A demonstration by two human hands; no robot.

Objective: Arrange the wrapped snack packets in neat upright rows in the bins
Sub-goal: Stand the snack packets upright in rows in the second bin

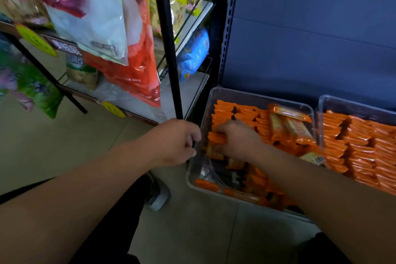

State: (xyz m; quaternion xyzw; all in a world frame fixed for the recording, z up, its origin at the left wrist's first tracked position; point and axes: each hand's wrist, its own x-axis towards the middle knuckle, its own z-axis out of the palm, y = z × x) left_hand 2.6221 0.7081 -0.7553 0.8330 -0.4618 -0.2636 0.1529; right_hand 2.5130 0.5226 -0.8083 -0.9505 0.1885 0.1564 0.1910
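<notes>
The left grip point(177, 141) curls its fingers over the left rim of the clear bin point(257, 97). Just to its right, inside that bin, the right grip point(237, 139) clasps a bunch of upright orange snack packets point(216, 137). More of them lie loose nearer the person.

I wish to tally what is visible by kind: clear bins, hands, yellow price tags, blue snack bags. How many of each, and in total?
Clear bins: 2, left bin and right bin
Hands: 2, left hand and right hand
Yellow price tags: 2
Blue snack bag: 1
Total: 7
Not counted: orange packets, too many.
</notes>
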